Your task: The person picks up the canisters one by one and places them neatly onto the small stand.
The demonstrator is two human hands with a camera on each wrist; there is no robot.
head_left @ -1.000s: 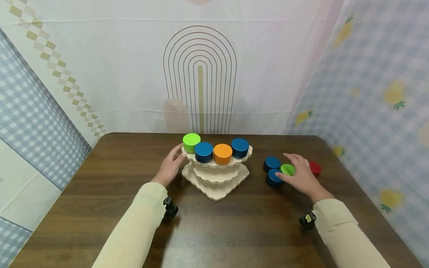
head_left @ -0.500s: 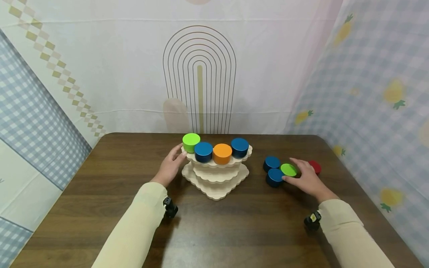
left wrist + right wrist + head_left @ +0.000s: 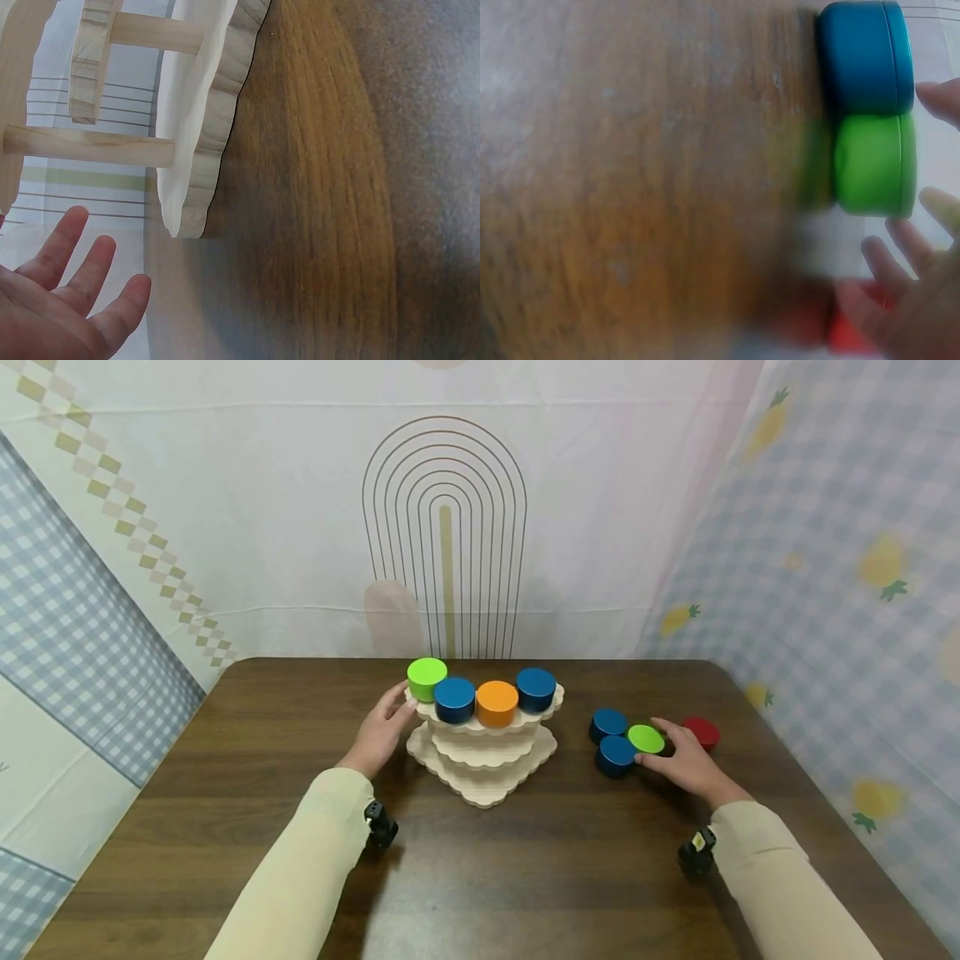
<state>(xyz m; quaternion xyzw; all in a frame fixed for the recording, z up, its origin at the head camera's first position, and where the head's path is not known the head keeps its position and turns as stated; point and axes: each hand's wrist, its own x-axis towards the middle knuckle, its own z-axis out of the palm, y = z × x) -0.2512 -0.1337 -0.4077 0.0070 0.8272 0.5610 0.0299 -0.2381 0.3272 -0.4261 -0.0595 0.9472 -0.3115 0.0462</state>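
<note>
In the head view, the left hand (image 3: 384, 731) is laid against the left edge of the tiered wooden stand (image 3: 483, 752) at frame centre, fingers fairly straight and touching the top tier beside the green block (image 3: 427, 679) there; nothing is clasped. A blue block (image 3: 455, 699), an orange block (image 3: 498, 703) and another blue block (image 3: 536, 689) also sit on that tier. Right of centre, the right hand (image 3: 690, 764) is seen at the loose green disc (image 3: 646, 739) on the surface (image 3: 225, 760), thumb and fingers about to close round its edge; whether it is already pinched cannot be told. Two blue discs (image 3: 611, 743) touch it on the left, and a red disc (image 3: 701, 732) lies just right.

In the left wrist view, that hand's grip is open, fingers (image 3: 82, 266) spread beside the stand's base (image 3: 202, 135).

In the right wrist view, the blurred fingers (image 3: 900, 255) are spread around the green disc (image 3: 874, 163), apart from it.

The disc is best gripped by its free right side and lifted straight up so the touching blue discs are not dragged, while the stand is kept steadied.
</note>
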